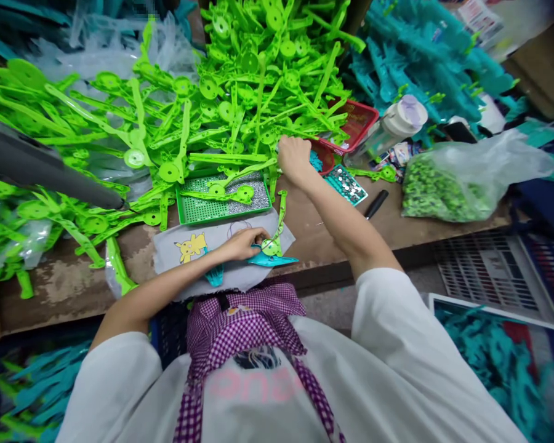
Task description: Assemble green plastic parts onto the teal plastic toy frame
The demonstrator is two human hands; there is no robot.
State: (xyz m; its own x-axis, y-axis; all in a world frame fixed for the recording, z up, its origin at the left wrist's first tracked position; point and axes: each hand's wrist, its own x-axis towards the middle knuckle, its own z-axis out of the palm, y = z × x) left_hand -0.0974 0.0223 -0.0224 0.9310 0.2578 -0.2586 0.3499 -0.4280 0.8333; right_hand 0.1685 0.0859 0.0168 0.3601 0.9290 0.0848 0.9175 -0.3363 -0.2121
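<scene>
My left hand [244, 243] is closed over a teal plastic piece [273, 259] lying on a grey cloth [166, 249]. A lime-green plastic part with a round disc [271, 247] sits against that piece by my fingertips, its thin arm pointing away from me. My right hand [294, 157] is held farther out as a fist, between the green tray and a small red bowl [325, 161] of small blue pieces. A green part's end lies close to its fingers; whatever it holds is hidden.
Beyond the hands rises a large heap of lime-green parts [240, 92]. A green tray [181, 212] contains tiny metal pieces. To the right are a teal tray [356, 199], a black-handled screwdriver [377, 204] and a clear bag [447, 184]. A grey powered tool [50, 163] hangs at left.
</scene>
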